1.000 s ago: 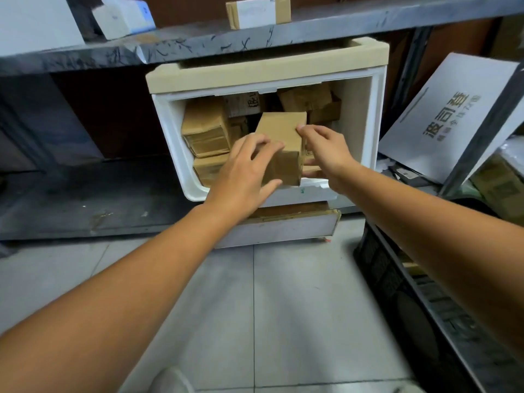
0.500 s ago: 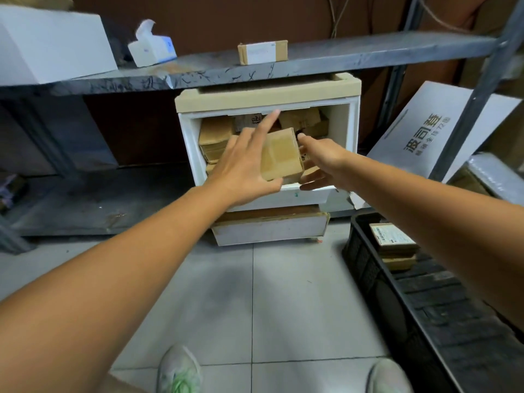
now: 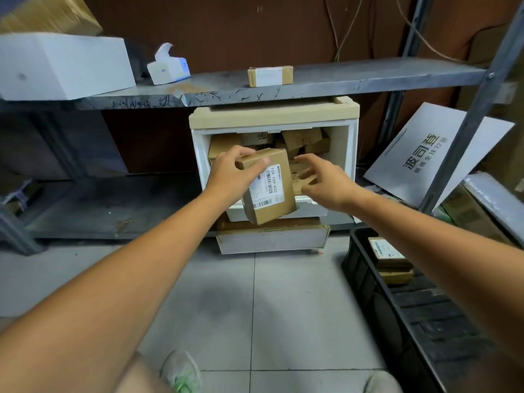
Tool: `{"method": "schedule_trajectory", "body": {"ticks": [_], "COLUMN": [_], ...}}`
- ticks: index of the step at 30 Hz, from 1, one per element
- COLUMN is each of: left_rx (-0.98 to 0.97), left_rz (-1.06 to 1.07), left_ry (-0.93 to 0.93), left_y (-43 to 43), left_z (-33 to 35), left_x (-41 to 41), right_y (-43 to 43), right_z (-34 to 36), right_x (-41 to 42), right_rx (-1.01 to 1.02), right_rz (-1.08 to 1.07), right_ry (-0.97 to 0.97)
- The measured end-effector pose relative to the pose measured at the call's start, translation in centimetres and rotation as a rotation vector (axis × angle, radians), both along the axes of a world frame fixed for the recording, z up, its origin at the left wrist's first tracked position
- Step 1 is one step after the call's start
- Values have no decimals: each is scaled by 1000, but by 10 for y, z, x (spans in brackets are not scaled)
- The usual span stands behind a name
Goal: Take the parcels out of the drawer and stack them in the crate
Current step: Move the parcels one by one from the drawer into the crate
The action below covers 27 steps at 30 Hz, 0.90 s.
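Note:
A brown cardboard parcel with a white barcode label (image 3: pixel 269 188) hangs in front of the white drawer (image 3: pixel 350 154), tilted with its label towards me. My left hand (image 3: pixel 234 171) grips its upper left corner. My right hand (image 3: pixel 326 180) hovers just right of it, fingers spread and holding nothing, in front of other parcels. Several more brown parcels (image 3: pixel 304 139) fill the drawer. The black crate (image 3: pixel 365 282) stands on the floor at lower right, with two stacked parcels (image 3: pixel 390 255) inside at its far end.
A grey metal shelf (image 3: pixel 312 83) runs above the drawer, carrying a small parcel (image 3: pixel 269 76), a tissue box (image 3: pixel 168 68) and a white box (image 3: pixel 61 66). A white printed board (image 3: pixel 433 154) leans at right behind a shelf post (image 3: pixel 470 120). My shoes show on the tiled floor (image 3: pixel 255 307).
The parcel has come out of the drawer towards me and turned label-side up in my left hand. My right hand has let go of it. My head has moved back.

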State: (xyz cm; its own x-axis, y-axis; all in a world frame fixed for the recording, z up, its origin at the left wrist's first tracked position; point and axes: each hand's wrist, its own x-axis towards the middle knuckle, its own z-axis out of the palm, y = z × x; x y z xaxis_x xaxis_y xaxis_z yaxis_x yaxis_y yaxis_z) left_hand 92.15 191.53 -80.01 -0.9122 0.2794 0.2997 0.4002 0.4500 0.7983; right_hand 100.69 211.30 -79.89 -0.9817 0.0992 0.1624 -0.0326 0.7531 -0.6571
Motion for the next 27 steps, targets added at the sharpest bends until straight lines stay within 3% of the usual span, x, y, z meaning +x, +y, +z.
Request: {"method": "schedule_trajectory", "body": {"ticks": [4,10,16,19,21,27], "left_rx": [91,449,555,551,444,178], "left_rz": [90,81,53,52,68,49], "left_ry": [-120,-610,-818,-846,-804,-463], "left_y": [7,13,17,15,11,-5], "left_z": [6,12,13,14,15,9], "left_x": [-1,3,7,6,4,-9], "right_y": [3,5,8,9,9,10], "right_z": [-6,-11,-11,-8,-6,6], "right_x": [7,11,7,3,1,0], "right_rx": [308,444,626,670,655,402], "right_rz": [91,127,61,51,69,-48], "right_ry": [71,127,300,355,366,325]}}
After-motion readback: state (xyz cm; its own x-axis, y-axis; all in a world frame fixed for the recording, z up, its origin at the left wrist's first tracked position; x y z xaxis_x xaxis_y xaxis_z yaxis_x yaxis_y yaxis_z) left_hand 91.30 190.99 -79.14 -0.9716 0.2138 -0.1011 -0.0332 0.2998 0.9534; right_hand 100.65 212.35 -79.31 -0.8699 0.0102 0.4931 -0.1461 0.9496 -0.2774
